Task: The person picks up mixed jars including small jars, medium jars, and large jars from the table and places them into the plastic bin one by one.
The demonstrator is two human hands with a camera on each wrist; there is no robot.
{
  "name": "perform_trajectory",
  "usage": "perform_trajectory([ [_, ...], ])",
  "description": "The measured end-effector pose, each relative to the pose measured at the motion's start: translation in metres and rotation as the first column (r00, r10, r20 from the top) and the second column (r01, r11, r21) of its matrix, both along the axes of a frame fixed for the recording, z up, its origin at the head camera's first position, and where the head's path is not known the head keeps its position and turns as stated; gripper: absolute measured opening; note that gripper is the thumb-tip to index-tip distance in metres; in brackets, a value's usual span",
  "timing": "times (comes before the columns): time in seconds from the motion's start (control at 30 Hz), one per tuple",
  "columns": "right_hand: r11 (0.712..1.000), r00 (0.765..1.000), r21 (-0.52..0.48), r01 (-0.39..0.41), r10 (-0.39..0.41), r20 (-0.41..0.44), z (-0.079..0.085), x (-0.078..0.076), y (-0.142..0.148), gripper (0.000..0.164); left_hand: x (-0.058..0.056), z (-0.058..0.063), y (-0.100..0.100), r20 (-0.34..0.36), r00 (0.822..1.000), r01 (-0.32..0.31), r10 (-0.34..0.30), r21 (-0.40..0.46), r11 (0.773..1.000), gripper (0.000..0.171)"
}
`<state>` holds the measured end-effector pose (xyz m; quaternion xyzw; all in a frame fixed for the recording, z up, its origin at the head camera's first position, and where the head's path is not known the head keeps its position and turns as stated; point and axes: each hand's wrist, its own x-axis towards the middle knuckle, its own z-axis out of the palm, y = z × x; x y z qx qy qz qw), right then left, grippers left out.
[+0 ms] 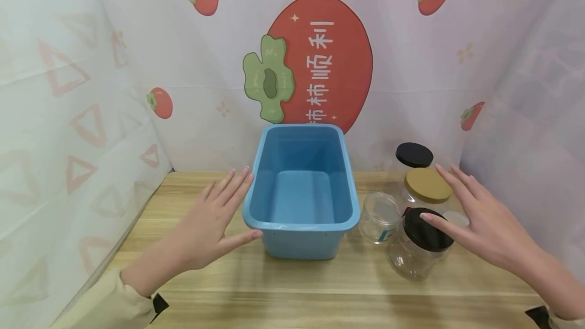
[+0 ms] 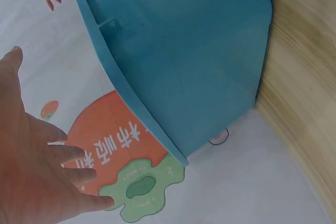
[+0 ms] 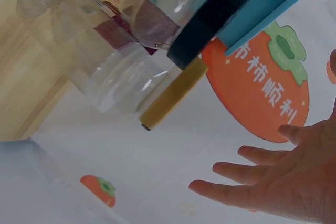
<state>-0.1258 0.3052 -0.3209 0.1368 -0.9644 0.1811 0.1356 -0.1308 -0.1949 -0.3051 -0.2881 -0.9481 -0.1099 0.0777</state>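
Observation:
A blue plastic tub (image 1: 299, 241) with nothing inside stands in the middle of the wooden table. My left hand (image 1: 218, 220) hovers at its left side, fingers spread and straight, holding nothing. Over on the right, my right hand (image 1: 484, 220) is held in the air above a group of clear plastic jars, its fingers extended. Closest to it are a jar with a black lid (image 1: 428, 230) and one with a gold lid (image 1: 428, 185). Another black-lidded jar (image 1: 414, 155) stands behind them. An open clear jar (image 1: 380, 217) sits between the tub and the group.
The wooden table (image 1: 292, 298) runs back to a white curtain (image 1: 205, 136) printed with red persimmons. More curtain hangs along the left and right sides. A clear round piece (image 1: 457, 219) shows partly behind the front black-lidded jar.

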Motion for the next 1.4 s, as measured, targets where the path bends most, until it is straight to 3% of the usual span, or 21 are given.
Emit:
perform_trajectory([
  [0.17, 0.998, 0.999, -0.061, 0.019, -0.017, 0.030, -0.010, -0.002, 0.006, 0.097, 0.006, -0.005, 0.007, -0.009, 0.998, 0.060, -0.059, 0.026, 0.998, 0.090],
  [0.33, 0.994, 0.997, -0.107, 0.037, -0.030, 0.069, -0.020, -0.004, 0.013, 0.094, 0.009, -0.011, 0.011, -0.073, 0.992, 0.108, -0.105, 0.042, 0.993, 0.085],
  [0.67, 0.986, 0.998, -0.163, 0.031, -0.021, 0.067, -0.041, -0.006, 0.029, 0.088, 0.007, -0.028, 0.016, -0.170, 0.976, 0.149, -0.139, 0.046, 0.988, 0.074],
  [0.93, 0.975, 0.995, -0.208, 0.073, -0.058, 0.076, -0.053, -0.005, 0.035, 0.083, 0.002, -0.041, 0.020, -0.296, 0.939, 0.201, -0.174, 0.062, 0.978, 0.065],
  [1.17, 0.974, 0.993, -0.209, 0.088, -0.070, 0.092, -0.063, -0.003, 0.043, 0.079, 0.000, -0.051, 0.023, -0.321, 0.930, 0.213, -0.180, 0.070, 0.975, 0.061],
  [1.4, 0.978, 0.996, -0.193, 0.079, -0.071, 0.048, -0.078, -0.006, 0.056, 0.072, -0.002, -0.060, 0.024, -0.386, 0.905, 0.245, -0.179, 0.127, 0.961, 0.064],
])
